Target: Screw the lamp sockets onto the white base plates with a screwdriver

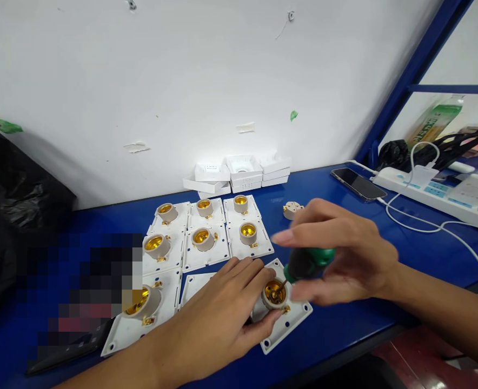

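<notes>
At the near edge of the blue bench (336, 329), we have our left hand (218, 313) pressed flat over a white lamp-holder plate (287, 324), fingers together and curled against the socket (274, 294) to pin it. Our right hand (344, 259) is clamped around the green-and-black handle of a screwdriver (309, 262), whose shaft runs down at about seven o'clock from the handle into the brass mouth of the socket.

To do this step well, we judge that we should keep the plate from turning under the left hand, hold the shaft in line with the screw rather than leaning, and press down while turning so the tip does not ride out. Our left fingertips sit just beside the socket rim, so a slip of the tip could catch them; keeping them on the outer wall seems safer.

Toward eleven o'clock from the socket lie more plates with sockets (201, 237) in rows, and at twelve o'clock a stack of white boxes (243, 173) stands against the wall. A phone (358, 183) and a power strip (437, 194) lie off at two o'clock.

We cannot see the screw itself or the driver tip: both are down inside the socket. The right hand is motion-blurred, so its exact finger placement is hard to read. A pixelated patch (88, 286) hides part of the bench at nine o'clock, along with part of one nearby plate.
</notes>
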Demonstrator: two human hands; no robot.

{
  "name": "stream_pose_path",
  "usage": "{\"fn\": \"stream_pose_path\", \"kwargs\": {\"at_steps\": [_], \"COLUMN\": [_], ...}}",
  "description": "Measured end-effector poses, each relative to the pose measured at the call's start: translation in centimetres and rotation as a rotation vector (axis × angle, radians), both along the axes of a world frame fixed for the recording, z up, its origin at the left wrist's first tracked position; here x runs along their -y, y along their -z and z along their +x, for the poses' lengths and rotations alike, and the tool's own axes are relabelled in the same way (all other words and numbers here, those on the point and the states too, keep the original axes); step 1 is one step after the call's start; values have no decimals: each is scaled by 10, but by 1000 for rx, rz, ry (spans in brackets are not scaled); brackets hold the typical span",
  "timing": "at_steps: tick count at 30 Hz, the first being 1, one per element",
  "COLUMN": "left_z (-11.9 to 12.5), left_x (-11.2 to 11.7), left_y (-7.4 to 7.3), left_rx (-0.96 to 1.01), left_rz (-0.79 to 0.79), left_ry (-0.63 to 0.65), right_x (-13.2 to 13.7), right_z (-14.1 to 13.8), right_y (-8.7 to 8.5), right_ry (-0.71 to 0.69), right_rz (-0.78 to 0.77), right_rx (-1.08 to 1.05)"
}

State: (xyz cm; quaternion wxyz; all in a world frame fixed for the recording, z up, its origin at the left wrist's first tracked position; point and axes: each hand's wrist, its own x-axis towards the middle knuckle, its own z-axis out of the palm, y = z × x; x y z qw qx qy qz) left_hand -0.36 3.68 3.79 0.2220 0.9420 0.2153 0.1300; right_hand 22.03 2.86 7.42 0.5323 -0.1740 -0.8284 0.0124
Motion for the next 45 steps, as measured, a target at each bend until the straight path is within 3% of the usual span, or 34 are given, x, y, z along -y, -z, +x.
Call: {"fn": "stream_pose_path", "kwargs": {"at_steps": [3,7,11,14,18,22,26,29,34,38,45], "left_z": [-1,-1,0,0,-1,-1,-1,-1,-1,-1,-1], "left_x": [0,0,1,1,0,0,0,0,0,0,-1], "left_y": [-1,0,1,1,1,1,1,1,1,2,0], "left_rx": [19,30,42,38,33,33,36,15,23,21,-9], "left_rz": [20,20,28,24,23,19,19,8,-8,4,-13], "left_ry": [-11,-8,-8,-7,-12,-6,-13,-10,-3,9,4], "right_x": [-1,-4,-5,-3,-3,-3,-1,-1,-1,-3,-3], "right_z": [1,2,2,2,2,2,3,3,2,3,10], "right_y": [1,4,3,2,1,1,0,0,-1,-2,-11], "right_ry": [-73,-19,-54,5,-91,-63,-126,-72,-179,-116,-356], "right_rz": [-107,-13,-118,-41,-158,-60,-166,-93,-203,-142,-398], "right_rx": [55,-19,37,2,51,-1,70,46,69,24,2]}}
